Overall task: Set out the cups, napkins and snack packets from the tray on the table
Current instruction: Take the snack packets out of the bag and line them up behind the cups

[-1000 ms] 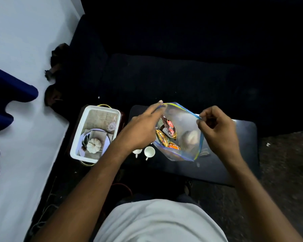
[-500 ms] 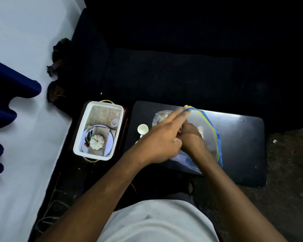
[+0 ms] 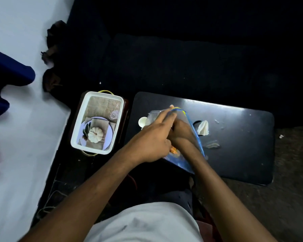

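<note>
Nearest to us is a pale grey shirt [image 3: 143, 224], and from either side of it two bare forearms run forward and meet over the near left part of a black surface [image 3: 234, 154]. The left hand [image 3: 152, 138] lies over the right, its fingers [image 3: 164, 116] stretched out straight, with their tips at the blue and yellow top rim of a clear zip bag [image 3: 183, 117]. We cannot see the thumb, so we cannot tell whether it pinches the rim. The right hand [image 3: 181, 133] is pushed into the mouth of the bag. Its fingers are hidden behind the left hand, and we cannot tell whether they are closed on anything. An orange snack packet [image 3: 173, 150] shows inside the bag, between the two wrists. Just beyond the left hand a small white cup [image 3: 142, 121] stands on the surface, partly covered by the bag's corner. To the right of the bag, close beside it, a folded white napkin [image 3: 203, 128] lies on the surface. Left of the surface and apart from it sits a white-rimmed tray [image 3: 76, 130], whose bottom shows a pale pumpkin on a round plate. Behind everything stretches a dark sofa [image 3: 182, 58], and far to the left there is a white sheet [image 3: 16, 119] with blue cloth [image 3: 5, 75] at its edge.
</note>
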